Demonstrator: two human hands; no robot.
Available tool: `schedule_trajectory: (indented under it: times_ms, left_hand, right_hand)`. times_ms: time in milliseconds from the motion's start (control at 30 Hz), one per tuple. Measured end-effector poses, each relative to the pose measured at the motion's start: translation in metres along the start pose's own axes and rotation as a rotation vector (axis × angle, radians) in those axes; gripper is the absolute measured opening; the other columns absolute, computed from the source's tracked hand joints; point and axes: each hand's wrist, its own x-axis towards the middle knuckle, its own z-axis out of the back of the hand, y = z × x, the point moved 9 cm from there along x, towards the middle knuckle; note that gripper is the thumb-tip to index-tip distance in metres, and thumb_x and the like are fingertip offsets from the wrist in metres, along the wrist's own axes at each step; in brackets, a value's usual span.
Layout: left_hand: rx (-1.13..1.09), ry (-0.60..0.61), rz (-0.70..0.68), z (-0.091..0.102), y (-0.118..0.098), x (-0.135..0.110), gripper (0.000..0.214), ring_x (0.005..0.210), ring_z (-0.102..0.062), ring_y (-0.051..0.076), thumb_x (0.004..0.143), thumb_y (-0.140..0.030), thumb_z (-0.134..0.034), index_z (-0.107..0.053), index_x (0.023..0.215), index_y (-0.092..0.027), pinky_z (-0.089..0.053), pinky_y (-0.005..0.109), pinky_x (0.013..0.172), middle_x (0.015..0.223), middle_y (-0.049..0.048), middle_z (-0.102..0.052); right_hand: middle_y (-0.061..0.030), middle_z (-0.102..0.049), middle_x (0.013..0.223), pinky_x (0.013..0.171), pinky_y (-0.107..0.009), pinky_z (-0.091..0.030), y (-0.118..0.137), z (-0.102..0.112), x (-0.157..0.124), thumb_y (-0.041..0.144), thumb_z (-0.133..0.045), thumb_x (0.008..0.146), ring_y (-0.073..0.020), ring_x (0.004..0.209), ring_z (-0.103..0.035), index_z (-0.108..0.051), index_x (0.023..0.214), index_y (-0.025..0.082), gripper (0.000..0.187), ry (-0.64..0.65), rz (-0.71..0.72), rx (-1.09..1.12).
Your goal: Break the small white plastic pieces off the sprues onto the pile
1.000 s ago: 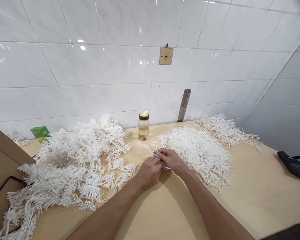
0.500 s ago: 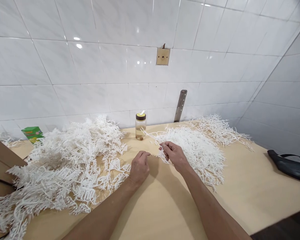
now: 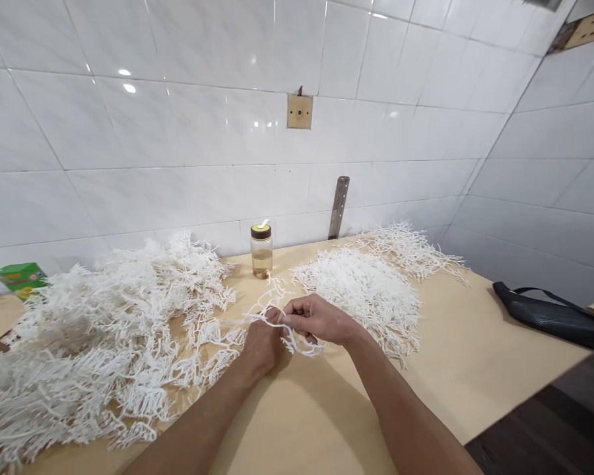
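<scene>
White, thin, branched strands [image 3: 277, 293], plastic-looking, are pinched between the thumb and fingers of my right hand [image 3: 317, 320]. They spread up to the left over my left hand and hang below my right fingers. My left hand [image 3: 263, 346] is closed, close against the right fingertips; what it grips is hidden behind them. On the left lies a big tangled heap of white branched pieces [image 3: 129, 316]. To the right, beyond my right hand, is a flatter pile of white strands [image 3: 361, 287].
A jar of pale liquid [image 3: 262, 254] with a dark-rimmed yellow lid stands by the tiled wall. More loose strands [image 3: 406, 247] lie at the back right. A green box [image 3: 22, 277] is at far left, a black pouch [image 3: 549, 316] near the table's right edge [image 3: 525, 396].
My right hand has come left and down to meet my left hand, bringing white branched strands with it. The view has turned slightly to the right.
</scene>
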Motion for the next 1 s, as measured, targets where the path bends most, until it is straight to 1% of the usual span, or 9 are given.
schedule_trajectory:
  times_ms: [67,133,200,300,367,433,600,833,1000]
  left_hand:
    - [0.063,0.037,-0.009,-0.004,-0.001,0.0,0.01,0.07,-0.057,0.018,0.076,-0.011,-0.059,-0.066,0.079,-0.018,-0.042,0.03,0.061,0.079,0.0053,-0.064]
    - [0.103,0.039,-0.073,-0.004,-0.006,0.0,0.015,0.08,-0.059,0.02,0.079,-0.009,-0.054,-0.066,0.082,-0.018,-0.046,0.032,0.07,0.085,0.0071,-0.066]
    - [0.112,0.0,-0.127,0.0,-0.011,0.0,0.021,0.092,-0.06,0.022,0.085,-0.008,-0.049,-0.067,0.087,-0.018,-0.047,0.036,0.082,0.095,0.0089,-0.068]
    - [0.119,-0.023,-0.142,0.003,-0.013,0.0,0.024,0.098,-0.059,0.023,0.091,-0.012,-0.045,-0.068,0.092,-0.018,-0.048,0.039,0.088,0.1,0.0094,-0.068]
    - [0.112,-0.02,-0.143,0.002,-0.014,0.0,0.023,0.097,-0.06,0.022,0.092,-0.013,-0.046,-0.068,0.091,-0.019,-0.048,0.039,0.088,0.098,0.0088,-0.069]
    - [0.097,-0.026,-0.151,0.002,-0.014,0.001,0.023,0.096,-0.06,0.022,0.092,-0.013,-0.047,-0.068,0.091,-0.019,-0.049,0.038,0.087,0.097,0.0084,-0.069]
    - [0.084,-0.038,-0.161,0.002,-0.015,-0.003,0.023,0.096,-0.061,0.023,0.091,-0.013,-0.047,-0.07,0.09,-0.018,-0.05,0.039,0.088,0.095,0.0097,-0.069]
    - [0.002,0.036,-0.173,0.015,-0.035,-0.001,0.028,0.09,-0.066,0.02,0.092,-0.016,-0.044,-0.071,0.101,-0.019,-0.052,0.032,0.082,0.098,0.0081,-0.072]
    - [0.259,0.111,0.083,0.054,0.003,0.015,0.016,0.09,-0.065,0.025,0.085,-0.026,-0.059,-0.071,0.094,-0.021,-0.049,0.034,0.079,0.093,0.0097,-0.071]
  right_hand:
    - [0.0037,-0.051,0.053,0.043,-0.02,-0.032,0.0,0.001,0.0,0.056,-0.063,0.083,-0.0068,0.044,-0.042,-0.067,0.078,0.017,0.039,0.018,-0.005,-0.013]
    - [0.002,-0.054,0.055,0.043,-0.021,-0.035,-0.004,0.03,0.0,0.054,-0.065,0.082,-0.0077,0.045,-0.044,-0.068,0.076,0.018,0.037,-0.124,0.011,-0.013]
    - [-0.0013,-0.06,0.064,0.044,-0.022,-0.042,-0.011,0.089,-0.014,0.052,-0.068,0.079,-0.0094,0.05,-0.049,-0.068,0.077,0.018,0.034,-0.489,0.057,0.053]
    - [-0.0068,-0.066,0.096,0.059,-0.028,-0.057,-0.034,0.177,-0.069,0.049,-0.071,0.076,-0.017,0.079,-0.065,-0.064,0.1,0.022,0.037,-1.138,0.208,0.337]
    - [-0.0089,-0.063,0.106,0.067,-0.032,-0.061,-0.056,0.201,-0.096,0.047,-0.069,0.076,-0.0199,0.091,-0.066,-0.059,0.104,0.021,0.039,-1.402,0.2,0.438]
    - [-0.0098,-0.063,0.103,0.067,-0.033,-0.062,-0.074,0.203,-0.104,0.043,-0.068,0.076,-0.0203,0.089,-0.066,-0.058,0.098,0.019,0.035,-1.517,0.078,0.422]
    - [-0.0068,-0.068,0.089,0.053,-0.027,-0.058,-0.074,0.164,-0.06,0.035,-0.064,0.072,-0.013,0.065,-0.061,-0.062,0.093,0.016,0.028,-1.291,0.024,0.218]
    - [-0.0064,-0.07,0.081,0.045,-0.024,-0.053,-0.078,0.095,-0.003,0.031,-0.062,0.072,-0.0114,0.056,-0.057,-0.066,0.091,0.016,0.025,-0.867,-0.083,-0.01]
    - [-0.0048,-0.069,0.075,0.04,-0.022,-0.047,-0.077,0.062,0.014,0.035,-0.063,0.074,-0.0104,0.047,-0.054,-0.066,0.089,0.018,0.023,-0.67,-0.106,-0.103]
